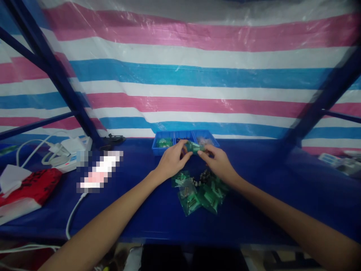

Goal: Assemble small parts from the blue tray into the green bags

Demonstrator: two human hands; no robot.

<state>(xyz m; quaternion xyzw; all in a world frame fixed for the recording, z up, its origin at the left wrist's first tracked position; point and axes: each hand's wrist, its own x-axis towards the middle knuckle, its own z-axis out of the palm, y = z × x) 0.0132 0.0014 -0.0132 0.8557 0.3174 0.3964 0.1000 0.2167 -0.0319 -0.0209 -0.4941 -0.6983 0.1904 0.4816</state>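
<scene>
Right, both hands are up over the far middle of the blue-covered table (pixel 254 195), and between them sits one small green packet (pixel 194 146), glossy and crinkly like a little plastic bag: the left hand (pixel 172 160) has its fingers curled round the packet's left end, the right hand (pixel 218 162) pinches the other end with fingertips close together, so both are closed on that one piece, held just above the table and right in front of the tray. That tray (pixel 210 136) is blue hard plastic, low-walled and rectangular, split into three compartments side by side; the left one holds something green, the other two are too blurred to call. Nearer the person, just under the wrists, lies a loose heap of green packets (pixel 197 192), I make it four or five, overlapping, flat and shiny, with small pale parts showing through the film and a dark clump at the top of the pile. Off to the left, one white power strip (pixel 75 150) with white cables looping away, one red-and-white plastic bag (pixel 25 188) slumped at the edge. Behind everything hangs a woven tarpaulin (pixel 197 75) in pink, white and blue stripes, framed by dark blue metal posts (pixel 56 75).
</scene>
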